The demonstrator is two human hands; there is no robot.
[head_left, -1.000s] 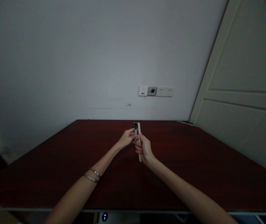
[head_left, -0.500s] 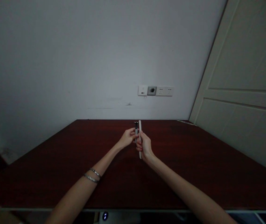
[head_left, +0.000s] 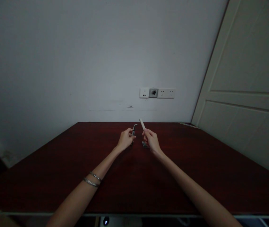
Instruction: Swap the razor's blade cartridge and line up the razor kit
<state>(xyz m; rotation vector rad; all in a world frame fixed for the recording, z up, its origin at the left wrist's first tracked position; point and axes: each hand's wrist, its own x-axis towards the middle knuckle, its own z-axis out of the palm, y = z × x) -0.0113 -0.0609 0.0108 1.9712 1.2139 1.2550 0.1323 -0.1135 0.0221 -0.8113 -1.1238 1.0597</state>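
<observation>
My left hand (head_left: 125,139) is closed around the handle of a slim dark-and-grey razor (head_left: 134,130), held upright with its bent head at the top. My right hand (head_left: 151,140) grips a long, thin white bar (head_left: 142,124), which tilts up and to the left. A narrow gap separates the razor from the bar. Just below the fingers of my right hand shows a small grey patterned flat piece (head_left: 145,144); whether it lies on the table or is held I cannot tell.
Both hands are over a dark red wooden table (head_left: 134,186). Behind it stands a pale wall with a row of sockets (head_left: 162,93). A light panelled door (head_left: 245,94) rises on the right. A strip (head_left: 188,125) lies at the table's far right edge.
My hands have moved apart, parting the razor from the white bar. The razor has turned to show its side, and the bar now leans left. The grey patterned piece has come into view.
</observation>
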